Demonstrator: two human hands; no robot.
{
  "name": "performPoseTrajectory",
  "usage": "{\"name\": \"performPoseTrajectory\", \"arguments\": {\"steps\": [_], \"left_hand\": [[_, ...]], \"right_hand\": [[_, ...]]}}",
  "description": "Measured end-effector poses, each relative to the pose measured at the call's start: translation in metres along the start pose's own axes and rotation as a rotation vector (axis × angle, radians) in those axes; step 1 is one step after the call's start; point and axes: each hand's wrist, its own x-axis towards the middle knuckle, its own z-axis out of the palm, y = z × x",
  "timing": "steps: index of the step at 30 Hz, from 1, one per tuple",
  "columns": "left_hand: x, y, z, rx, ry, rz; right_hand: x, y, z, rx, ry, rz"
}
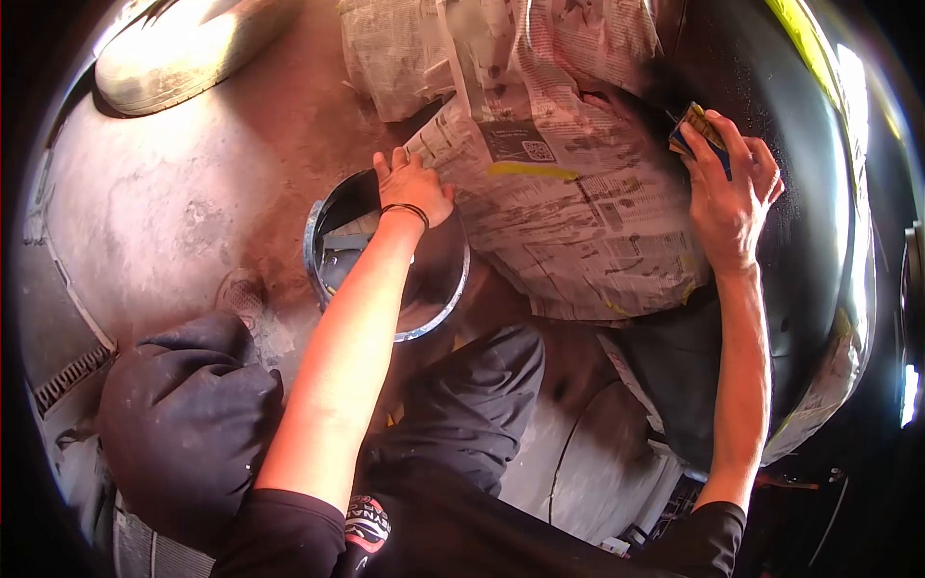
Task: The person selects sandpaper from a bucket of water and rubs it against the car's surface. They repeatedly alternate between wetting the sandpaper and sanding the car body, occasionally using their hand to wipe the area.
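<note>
My right hand [737, 188] grips a small dark blue and tan pad, apparently folded sandpaper [711, 144], between thumb and fingers. It holds the pad against the dark car body panel [800, 193], where tiny droplets or specks show on the surface. Over the far rim of a round dark bucket [434, 326] lies my left hand [416, 188], with its fingers spread. A dark cord circles that wrist. Inside the bucket a greyish flat piece [347, 243] shows in part; my forearm covers much of the rest.
Newspaper masking [588, 231] covers the part between bucket and panel, held with yellow tape [532, 170]. More yellow tape [807, 43] runs along the panel's upper edge. A pale tyre [173, 67] lies at the upper left. My bent knees flank the bucket on the dusty floor [135, 212].
</note>
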Motion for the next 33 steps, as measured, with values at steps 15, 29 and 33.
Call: {"name": "performPoseTrajectory", "arguments": {"steps": [15,29,33], "left_hand": [[-0.005,-0.001,-0.006,0.017,-0.009,0.038],[-0.003,0.001,-0.002,0.022,0.010,0.009],[-0.002,-0.001,-0.011,-0.007,-0.071,0.025]], "right_hand": [[0.007,-0.005,0.004,-0.046,0.052,-0.046],[0.006,-0.002,0.006,-0.039,0.031,-0.066],[0.013,-0.010,0.008,-0.048,0.050,-0.041]]}}
